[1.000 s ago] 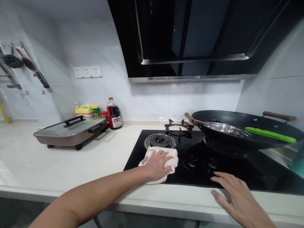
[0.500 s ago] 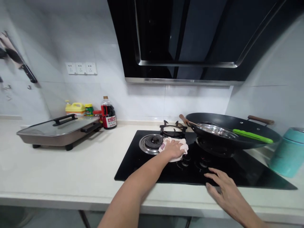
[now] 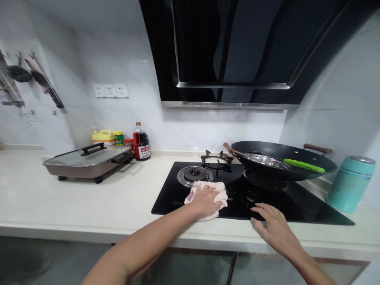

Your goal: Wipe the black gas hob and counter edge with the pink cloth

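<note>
My left hand point(image 3: 206, 201) presses a pale pink cloth point(image 3: 220, 192) onto the black glass gas stove point(image 3: 170, 198), near its front edge. Its fingers are bent over the cloth, just in front of the left burner point(image 3: 195, 175). A pot support point(image 3: 218, 160) sits off that burner, at the back of the stove. My right hand point(image 3: 273, 225) holds nothing; its fingers are spread over the front edge of the stove, close to a control knob point(image 3: 251, 194). On the right burner stands a large black wok point(image 3: 261, 147) with a metal strainer and a green-handled utensil point(image 3: 304, 165) in it.
A lidded electric griddle point(image 3: 86, 168) stands on the counter point(image 3: 124, 206) at left. Behind it are a soy sauce bottle point(image 3: 141, 142) and a yellow jug point(image 3: 103, 136). A teal container point(image 3: 352, 184) stands right of the wok. The range hood point(image 3: 231, 93) hangs overhead.
My left hand has drawn the cloth from beside the left burner toward me, to the front of the stove. My right hand stays spread near the knobs. The view has shifted slightly.
</note>
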